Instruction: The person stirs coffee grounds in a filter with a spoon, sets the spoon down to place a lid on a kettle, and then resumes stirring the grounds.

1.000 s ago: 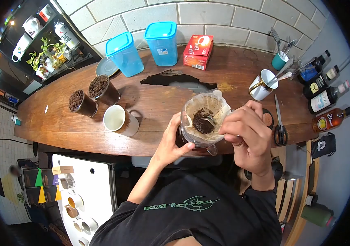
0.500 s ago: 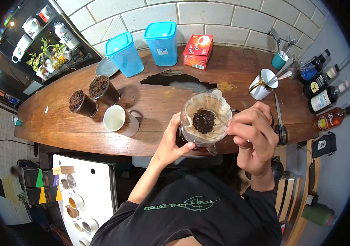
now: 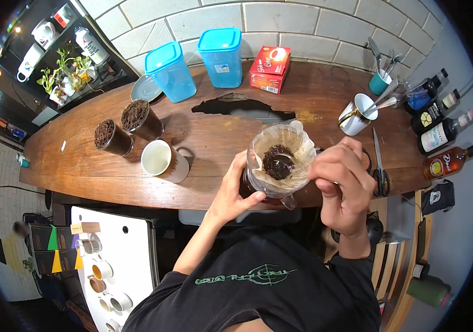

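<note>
My left hand [image 3: 229, 191] curls around the side of a clear glass coffee dripper [image 3: 269, 191], thumb at the front. A creased paper filter [image 3: 301, 145] lines the dripper, and wet dark coffee grounds [image 3: 273, 161] lie at its bottom. Pinched in my right hand [image 3: 346, 185] is a spoon [image 3: 298, 167], its bowl down among the grounds. Below the dripper a dark vessel with a glass handle [image 3: 288, 203] shows only in part. To the left stands a pale mug [image 3: 174, 166], beside two glasses [image 3: 119, 143] filled with dark grounds.
Two blue-lidded containers [image 3: 220, 61] and a red tea box [image 3: 269, 69] stand at the back. A jagged dark hole [image 3: 231, 105] marks the tabletop. On the right are scissors [image 3: 380, 166], a white cup [image 3: 352, 117] with utensils, and several bottles [image 3: 441, 135].
The spoon has shifted within the filter, and its bowl now shows among the grounds, which look stirred. Both hands keep nearly the same place.
</note>
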{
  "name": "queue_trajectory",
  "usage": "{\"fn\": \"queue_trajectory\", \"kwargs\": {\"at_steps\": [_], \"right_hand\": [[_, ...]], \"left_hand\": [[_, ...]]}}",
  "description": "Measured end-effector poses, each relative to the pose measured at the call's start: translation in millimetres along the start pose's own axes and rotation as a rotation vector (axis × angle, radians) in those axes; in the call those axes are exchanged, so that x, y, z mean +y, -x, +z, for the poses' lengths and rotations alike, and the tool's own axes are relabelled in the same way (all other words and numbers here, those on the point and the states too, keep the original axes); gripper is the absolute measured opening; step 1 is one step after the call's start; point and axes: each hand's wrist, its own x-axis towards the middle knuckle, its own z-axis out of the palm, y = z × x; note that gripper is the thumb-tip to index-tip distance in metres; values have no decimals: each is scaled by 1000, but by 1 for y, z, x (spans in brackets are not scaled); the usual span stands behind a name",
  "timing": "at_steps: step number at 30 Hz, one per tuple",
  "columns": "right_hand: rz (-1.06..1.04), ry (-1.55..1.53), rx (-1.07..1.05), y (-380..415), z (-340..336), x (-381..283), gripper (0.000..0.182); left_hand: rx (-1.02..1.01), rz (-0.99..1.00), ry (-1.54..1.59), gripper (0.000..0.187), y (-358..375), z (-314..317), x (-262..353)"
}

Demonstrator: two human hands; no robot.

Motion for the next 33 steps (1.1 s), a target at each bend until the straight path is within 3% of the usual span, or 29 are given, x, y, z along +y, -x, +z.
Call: {"fn": "queue_trajectory", "kwargs": {"at_steps": [4,8,11,14,18,22,27,33], "right_hand": [[-15,29,55,2,-1,-1,10],[-20,13,-116,0,-1,-1,8],[-42,-35,71,2,-3,-2,7],[0,-43,82,2,-3,-11,8],[-40,83,-77,3,-1,-10,10],[-52,121,48,5,-1,-7,9],[-39,177,-71,4,3,-11,9],[-24,123,42,4,1,-9,9]], "left_hand": [[-8,-5,-1,87,0,-1,0],[3,-6,-17,86,1,-1,0],[7,-8,-7,86,2,0,1],[10,-5,-22,85,1,0,1],[1,-3,-18,85,1,-1,1],[2,0,-14,85,1,-1,-1],[7,8,-2,85,1,0,1],[12,19,-25,85,1,0,-2]]}}
